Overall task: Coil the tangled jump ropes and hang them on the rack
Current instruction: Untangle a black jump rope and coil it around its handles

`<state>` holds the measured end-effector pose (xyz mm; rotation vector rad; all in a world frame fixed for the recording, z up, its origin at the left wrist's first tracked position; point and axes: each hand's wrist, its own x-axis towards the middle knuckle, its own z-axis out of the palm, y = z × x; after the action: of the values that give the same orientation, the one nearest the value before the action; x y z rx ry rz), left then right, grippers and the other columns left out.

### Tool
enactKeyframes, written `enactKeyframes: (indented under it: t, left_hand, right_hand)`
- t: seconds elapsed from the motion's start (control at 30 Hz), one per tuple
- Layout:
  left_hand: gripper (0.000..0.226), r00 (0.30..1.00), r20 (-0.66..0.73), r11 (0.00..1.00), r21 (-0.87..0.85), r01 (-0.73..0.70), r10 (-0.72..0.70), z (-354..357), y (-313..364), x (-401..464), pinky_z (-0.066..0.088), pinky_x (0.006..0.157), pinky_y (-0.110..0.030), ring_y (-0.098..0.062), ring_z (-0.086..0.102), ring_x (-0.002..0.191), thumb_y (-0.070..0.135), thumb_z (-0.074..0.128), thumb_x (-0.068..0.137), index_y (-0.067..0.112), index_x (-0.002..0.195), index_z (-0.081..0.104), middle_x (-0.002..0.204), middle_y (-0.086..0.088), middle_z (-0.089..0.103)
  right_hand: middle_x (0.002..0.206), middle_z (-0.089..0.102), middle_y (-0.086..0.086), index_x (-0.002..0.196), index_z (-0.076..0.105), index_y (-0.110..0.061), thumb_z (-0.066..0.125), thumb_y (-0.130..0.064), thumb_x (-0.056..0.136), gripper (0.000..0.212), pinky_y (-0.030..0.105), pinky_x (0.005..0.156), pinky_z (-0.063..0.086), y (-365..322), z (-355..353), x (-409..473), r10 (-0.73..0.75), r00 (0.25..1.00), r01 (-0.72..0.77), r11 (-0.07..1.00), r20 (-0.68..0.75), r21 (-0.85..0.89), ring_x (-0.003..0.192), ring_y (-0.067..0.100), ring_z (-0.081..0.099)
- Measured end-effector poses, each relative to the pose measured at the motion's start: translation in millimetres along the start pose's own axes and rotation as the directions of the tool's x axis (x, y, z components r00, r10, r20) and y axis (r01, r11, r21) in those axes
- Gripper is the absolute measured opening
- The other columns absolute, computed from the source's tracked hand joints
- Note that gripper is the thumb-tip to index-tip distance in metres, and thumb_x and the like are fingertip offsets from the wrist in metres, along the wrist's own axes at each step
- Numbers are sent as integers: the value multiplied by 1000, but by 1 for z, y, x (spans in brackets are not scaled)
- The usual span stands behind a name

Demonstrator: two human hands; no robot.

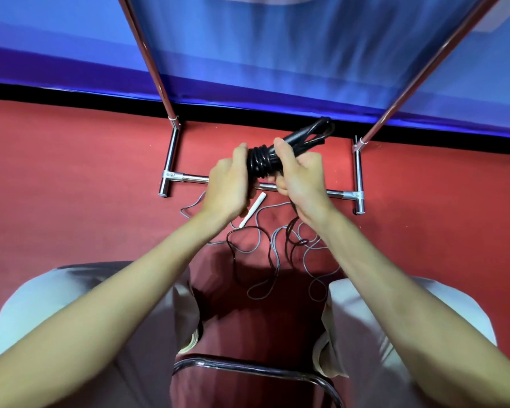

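Note:
I hold a black jump rope bundle up in front of me, its cord wound in several tight turns around its middle. My left hand grips the left side of the wound bundle. My right hand grips the right side, where the black handles and loops stick out to the upper right. The loose black cord trails down to the red floor. A grey rope with a white handle lies tangled with it on the floor between my knees.
The chrome rack's base bar and two uprights stand just beyond my hands, in front of a blue banner. My knees in light trousers flank the ropes. A chrome chair frame edge is below me.

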<state>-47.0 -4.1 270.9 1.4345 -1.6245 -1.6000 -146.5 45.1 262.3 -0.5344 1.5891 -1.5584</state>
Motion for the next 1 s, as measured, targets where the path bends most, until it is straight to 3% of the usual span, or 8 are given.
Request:
enactKeyframes:
  t: [0.07, 0.17, 0.37, 0.57, 0.63, 0.8, 0.87, 1.0]
  left_hand:
    - [61, 951, 192, 953, -141, 270, -241, -6, 8, 0, 23, 37, -18, -14, 27, 31, 50, 21, 100, 9, 64, 48, 44, -3, 40]
    - [65, 889, 293, 912, -106, 396, -352, -14, 9, -1, 16, 35, -12, -10, 18, 32, 62, 20, 95, 10, 69, 50, 42, 3, 30]
    - [40, 961, 68, 954, -118, 274, -268, -7, 6, -4, 17, 37, -13, -10, 20, 29, 42, 43, 93, 6, 79, 53, 39, 4, 29]
    - [32, 964, -105, 952, -214, 220, -246, -15, 10, 10, 17, 39, -16, -12, 19, 31, 29, 47, 90, 10, 64, 46, 42, 3, 29]
    - [33, 950, -174, 942, -264, 208, -259, -23, 11, 18, 18, 38, -14, -12, 20, 30, 27, 46, 90, 5, 66, 52, 42, 1, 31]
    - [35, 916, -315, 959, -212, 188, -249, -30, 2, 30, 22, 36, -17, -16, 28, 35, 32, 48, 90, 4, 68, 50, 51, -2, 38]
    - [40, 895, -384, 971, -161, 175, -225, -29, -3, 32, 30, 43, -26, -21, 32, 43, 33, 49, 89, 9, 59, 43, 51, -2, 39]
    - [50, 892, -452, 983, 160, 92, -10, -29, -12, 32, 34, 60, -39, -22, 32, 49, 31, 49, 93, 11, 49, 36, 46, 0, 32]
  right_hand:
    - [41, 28, -13, 49, 32, -23, 55, -29, 91, 48, 17, 40, 19, 1, -2, -1, -115, 992, 118, 990, 45, -73, 37, 3, 22]
    - [34, 33, -13, 46, 36, -24, 54, -13, 96, 53, 11, 43, 26, 5, 1, -5, -188, 972, 208, 969, 144, -137, 34, 2, 31]
    - [34, 40, -11, 46, 41, -20, 49, -20, 100, 54, 11, 46, 30, 12, 9, -10, -186, 965, 227, 946, 187, -231, 35, 4, 38]
    - [43, 51, 14, 66, 59, 6, 34, -60, 90, 74, 19, 45, 38, 1, -1, -3, -22, 943, 176, 879, 332, -442, 35, 17, 47]
    - [51, 51, 24, 76, 61, 11, 34, -55, 94, 73, 20, 47, 36, 0, -5, -1, -9, 929, 175, 891, 370, -420, 39, 18, 44]
    - [66, 39, 9, 86, 58, 17, 51, -20, 93, 39, 30, 59, 31, 9, 6, -9, -62, 913, 257, 853, 402, -453, 64, 13, 34]
    - [61, 41, 14, 87, 59, 12, 47, -23, 91, 37, 34, 57, 32, 13, 13, -14, -64, 908, 275, 836, 414, -474, 61, 11, 35]
    - [60, 41, -3, 92, 58, 6, 37, -10, 100, 27, 19, 48, 31, 13, 15, -16, 37, 909, 162, 886, 414, -435, 45, 2, 34]
